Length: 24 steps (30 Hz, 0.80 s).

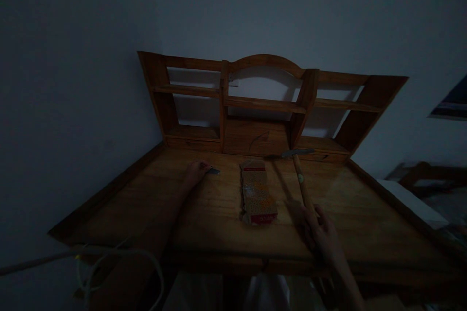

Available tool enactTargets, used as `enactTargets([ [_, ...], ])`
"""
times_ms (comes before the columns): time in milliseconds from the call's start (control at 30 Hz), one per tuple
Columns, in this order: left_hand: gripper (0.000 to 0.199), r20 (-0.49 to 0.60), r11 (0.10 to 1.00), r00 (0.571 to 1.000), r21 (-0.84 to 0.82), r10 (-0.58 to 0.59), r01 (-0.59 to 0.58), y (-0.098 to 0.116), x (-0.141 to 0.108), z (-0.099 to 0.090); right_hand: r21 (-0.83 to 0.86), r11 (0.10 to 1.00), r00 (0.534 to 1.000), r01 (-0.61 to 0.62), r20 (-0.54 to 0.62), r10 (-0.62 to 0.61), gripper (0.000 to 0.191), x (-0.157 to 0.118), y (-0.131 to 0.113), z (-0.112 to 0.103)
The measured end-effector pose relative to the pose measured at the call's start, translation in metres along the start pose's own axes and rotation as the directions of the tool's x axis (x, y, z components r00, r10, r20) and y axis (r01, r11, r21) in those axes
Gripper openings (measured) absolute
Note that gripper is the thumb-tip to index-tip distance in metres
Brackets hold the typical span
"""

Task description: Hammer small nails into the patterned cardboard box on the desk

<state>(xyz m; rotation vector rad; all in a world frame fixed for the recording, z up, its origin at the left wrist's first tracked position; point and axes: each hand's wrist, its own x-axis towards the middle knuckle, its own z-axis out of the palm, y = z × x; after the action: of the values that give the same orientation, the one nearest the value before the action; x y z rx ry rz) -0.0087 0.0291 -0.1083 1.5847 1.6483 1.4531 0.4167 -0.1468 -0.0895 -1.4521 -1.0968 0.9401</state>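
My right hand (pixel 321 233) is wrapped round the lower part of a hammer's wooden handle. The hammer (pixel 303 189) is raised over the right side of the desk, its long narrow metal head (pixel 297 153) pointing away from me. On the left, my left hand (pixel 197 172) pinches one end of a small dark flat piece (pixel 213 171) close to the desktop; its exact kind is too dim to make out. Between both hands lies a torn, flattened piece of printed cardboard (pixel 258 193), brown and orange with red bands. Neither hand touches the cardboard.
The wooden desktop (pixel 215 209) carries a shelf unit (pixel 262 103) along its back, against the wall. A pale cable (pixel 120 251) loops at the front left. A white surface (pixel 410 201) stands beyond the right edge. The room is dim.
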Motion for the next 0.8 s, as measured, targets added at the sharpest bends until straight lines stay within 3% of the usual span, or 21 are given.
enactTargets([
  [100,0.022,0.038,1.000,0.999,-0.021,0.018,-0.017,-0.003,0.005,0.002,0.014,1.000,1.000,-0.015,0.010,0.015,0.049,-0.001,-0.002,0.000],
  [300,0.026,-0.080,0.981,0.992,-0.165,0.093,-0.105,0.006,0.009,0.002,0.038,0.999,1.000,-0.024,0.000,0.024,0.055,0.001,-0.001,0.001],
  [633,0.042,-0.042,0.975,0.999,-0.221,0.000,-0.010,0.017,0.002,-0.003,0.084,0.995,0.999,-0.048,0.008,0.048,0.052,-0.003,-0.006,0.005],
  [800,0.031,-0.022,0.970,0.999,-0.241,-0.027,0.021,0.020,0.000,0.000,0.062,0.998,1.000,-0.018,0.018,0.017,0.050,-0.002,-0.003,0.003],
])
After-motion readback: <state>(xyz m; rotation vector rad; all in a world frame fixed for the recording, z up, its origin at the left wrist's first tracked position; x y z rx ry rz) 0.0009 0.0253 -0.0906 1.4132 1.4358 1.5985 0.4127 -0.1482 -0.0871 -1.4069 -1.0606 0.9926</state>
